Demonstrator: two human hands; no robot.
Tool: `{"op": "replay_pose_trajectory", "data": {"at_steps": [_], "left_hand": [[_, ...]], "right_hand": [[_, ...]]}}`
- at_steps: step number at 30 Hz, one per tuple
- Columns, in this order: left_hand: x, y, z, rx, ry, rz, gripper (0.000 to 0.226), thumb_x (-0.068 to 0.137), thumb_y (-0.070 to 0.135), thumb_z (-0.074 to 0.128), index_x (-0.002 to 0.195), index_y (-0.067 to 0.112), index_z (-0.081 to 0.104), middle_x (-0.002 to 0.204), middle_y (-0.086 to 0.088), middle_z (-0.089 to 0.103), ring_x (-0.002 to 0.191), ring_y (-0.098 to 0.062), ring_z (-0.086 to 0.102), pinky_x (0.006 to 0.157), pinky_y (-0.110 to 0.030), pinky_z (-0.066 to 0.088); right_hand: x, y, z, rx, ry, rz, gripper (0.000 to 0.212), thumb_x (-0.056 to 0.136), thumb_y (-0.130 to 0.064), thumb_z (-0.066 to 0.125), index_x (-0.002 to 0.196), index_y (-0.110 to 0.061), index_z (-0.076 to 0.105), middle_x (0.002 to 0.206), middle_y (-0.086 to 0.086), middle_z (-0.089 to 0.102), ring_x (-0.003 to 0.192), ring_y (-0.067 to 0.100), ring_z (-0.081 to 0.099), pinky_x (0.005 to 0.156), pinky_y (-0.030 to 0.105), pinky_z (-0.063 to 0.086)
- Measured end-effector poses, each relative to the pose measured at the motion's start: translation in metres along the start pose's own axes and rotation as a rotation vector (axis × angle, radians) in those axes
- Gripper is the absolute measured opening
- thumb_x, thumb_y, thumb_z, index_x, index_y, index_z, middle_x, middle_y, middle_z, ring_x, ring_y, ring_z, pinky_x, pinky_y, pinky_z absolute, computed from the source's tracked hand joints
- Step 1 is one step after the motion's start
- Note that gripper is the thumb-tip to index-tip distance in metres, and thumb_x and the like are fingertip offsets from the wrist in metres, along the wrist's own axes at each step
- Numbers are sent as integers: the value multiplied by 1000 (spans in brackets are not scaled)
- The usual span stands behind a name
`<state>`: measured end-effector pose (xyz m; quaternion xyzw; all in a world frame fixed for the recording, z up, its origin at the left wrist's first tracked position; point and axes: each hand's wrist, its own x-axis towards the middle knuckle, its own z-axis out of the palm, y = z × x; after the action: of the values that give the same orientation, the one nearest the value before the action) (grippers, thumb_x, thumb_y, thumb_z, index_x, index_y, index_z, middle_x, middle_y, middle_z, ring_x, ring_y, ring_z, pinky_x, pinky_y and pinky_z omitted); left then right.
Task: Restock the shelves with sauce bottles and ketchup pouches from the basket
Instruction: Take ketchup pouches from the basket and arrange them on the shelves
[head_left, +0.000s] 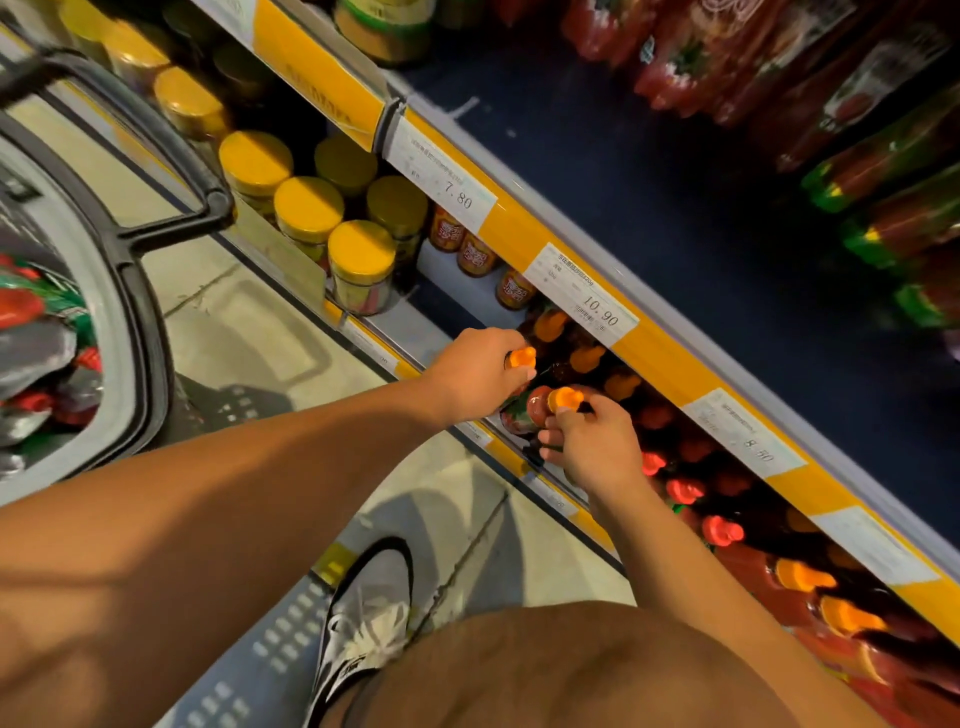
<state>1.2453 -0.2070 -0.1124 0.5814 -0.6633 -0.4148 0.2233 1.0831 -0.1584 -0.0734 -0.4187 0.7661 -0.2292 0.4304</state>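
Note:
My left hand (475, 376) grips an orange-capped sauce bottle (522, 358) by its neck at the front of the lower shelf. Just to its right, my right hand (592, 441) holds a second orange-capped sauce bottle (540, 408), tilted toward me at the shelf's edge. Behind both, a row of orange-capped bottles (587, 358) stands in the dim shelf bay. The grey basket (130, 332) is at the left, with red and green ketchup pouches (36, 322) lying inside it.
Yellow-lidded jars (309, 208) fill the lower shelf to the left. Red-capped bottles (722, 530) line it to the right. The yellow price rail (654, 353) overhangs the bay. Red pouches (691, 57) hang above. My shoe (363, 623) rests on the tiled floor.

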Motion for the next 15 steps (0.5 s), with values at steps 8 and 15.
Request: {"op": "replay_pose_trajectory", "data": {"at_steps": [8,15], "left_hand": [[1,16,18,13,119,-112,24,94,37,70,83,17,63,79,0,66,77,-23,66,77,-46,59],[1,24,20,-131,136,-201,20,91,35,74,87,18,65,81,-2,72,74,-22,74,75,-45,64]], "right_hand": [[-10,5,-9,-28,-100,-8,26,100,-11,55,113,-33,54,112,3,67,100,24,69,82,49,64],[-34,6,-38,73,-120,-11,51,97,-3,60,142,-26,51,122,-1,61,103,28,70,72,36,62]]}}
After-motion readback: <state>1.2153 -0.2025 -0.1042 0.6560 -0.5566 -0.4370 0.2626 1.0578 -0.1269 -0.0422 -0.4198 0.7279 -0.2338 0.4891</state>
